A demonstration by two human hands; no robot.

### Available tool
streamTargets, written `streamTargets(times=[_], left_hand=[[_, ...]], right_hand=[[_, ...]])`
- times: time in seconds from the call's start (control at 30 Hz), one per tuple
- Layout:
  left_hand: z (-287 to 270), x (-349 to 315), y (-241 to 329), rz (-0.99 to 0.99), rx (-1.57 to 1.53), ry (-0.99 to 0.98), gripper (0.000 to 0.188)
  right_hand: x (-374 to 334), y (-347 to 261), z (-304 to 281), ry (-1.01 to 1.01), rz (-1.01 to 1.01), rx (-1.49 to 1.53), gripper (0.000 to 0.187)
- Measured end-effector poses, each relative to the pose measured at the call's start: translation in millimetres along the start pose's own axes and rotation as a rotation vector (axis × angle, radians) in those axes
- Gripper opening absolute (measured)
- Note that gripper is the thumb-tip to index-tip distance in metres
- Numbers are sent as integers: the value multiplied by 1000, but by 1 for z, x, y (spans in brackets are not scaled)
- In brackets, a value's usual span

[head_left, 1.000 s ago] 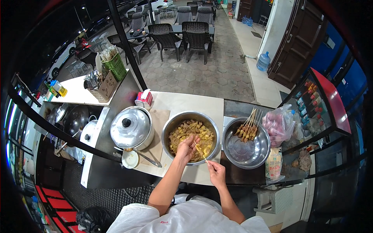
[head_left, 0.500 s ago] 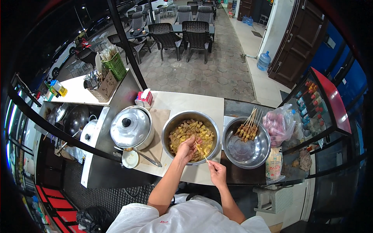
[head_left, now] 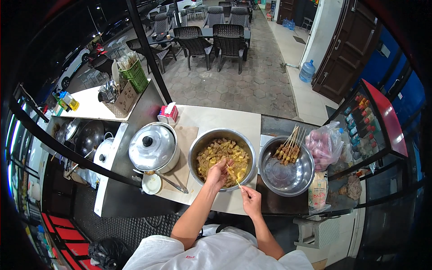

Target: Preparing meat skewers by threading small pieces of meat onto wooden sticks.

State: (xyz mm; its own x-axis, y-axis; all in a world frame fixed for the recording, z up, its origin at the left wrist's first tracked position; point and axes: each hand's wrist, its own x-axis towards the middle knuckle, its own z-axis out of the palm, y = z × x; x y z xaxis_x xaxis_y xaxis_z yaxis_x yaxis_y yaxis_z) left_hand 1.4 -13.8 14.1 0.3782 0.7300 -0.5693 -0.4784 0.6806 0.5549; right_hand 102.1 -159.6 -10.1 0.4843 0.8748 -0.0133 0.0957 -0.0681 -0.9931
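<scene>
Over the near part of a steel bowl [head_left: 193,173] filled with yellow-coated meat pieces [head_left: 218,150], my left hand [head_left: 217,174] pinches a meat piece at the upper end of a thin stick. My right hand [head_left: 251,199] grips the lower end of this bamboo skewer [head_left: 238,183], just outside the bowl's near rim. Some yellow meat shows along the skewer between the hands; my left fingers hide part of it. To the right, a second steel bowl [head_left: 281,180] holds several finished meat skewers [head_left: 288,150], their sticks leaning up over its far rim.
Left of the meat bowl stands a lidded pot [head_left: 150,146], with a ladle [head_left: 173,182] and small white dish [head_left: 152,184] before it. A pink-filled plastic bag [head_left: 324,144], a pack of sticks [head_left: 318,191] and a glass display case [head_left: 366,121] are at the right.
Both hands stay almost in place, holding the skewer over the bowl. The whole view has shifted very slightly.
</scene>
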Motion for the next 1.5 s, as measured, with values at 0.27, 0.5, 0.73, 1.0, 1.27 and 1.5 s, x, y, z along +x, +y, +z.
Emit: streamTargets(times=[0.27, 0.5, 0.73, 1.0, 1.27, 1.5], left_hand=[[-4, 3, -7, 13, 17, -67, 22], [-5, 6, -10, 98, 17, -40, 21], [-7, 7, -7, 90, 119, 28, 20], [-5, 4, 1, 119, 153, 17, 17], [-9, 6, 17, 75, 229, -45, 24], [-9, 10, 10, 148, 177, -15, 26]], right_hand=[[7, -14, -8, -230, 471, 706, 17], [6, -13, 12, 33, -63, -43, 17], [8, -24, 12, 85, -311, -460, 17], [10, -3, 20, 63, -80, -216, 16], [17, 1, 21, -18, 32, 90, 17], [13, -14, 22, -4, 5, -14, 18]])
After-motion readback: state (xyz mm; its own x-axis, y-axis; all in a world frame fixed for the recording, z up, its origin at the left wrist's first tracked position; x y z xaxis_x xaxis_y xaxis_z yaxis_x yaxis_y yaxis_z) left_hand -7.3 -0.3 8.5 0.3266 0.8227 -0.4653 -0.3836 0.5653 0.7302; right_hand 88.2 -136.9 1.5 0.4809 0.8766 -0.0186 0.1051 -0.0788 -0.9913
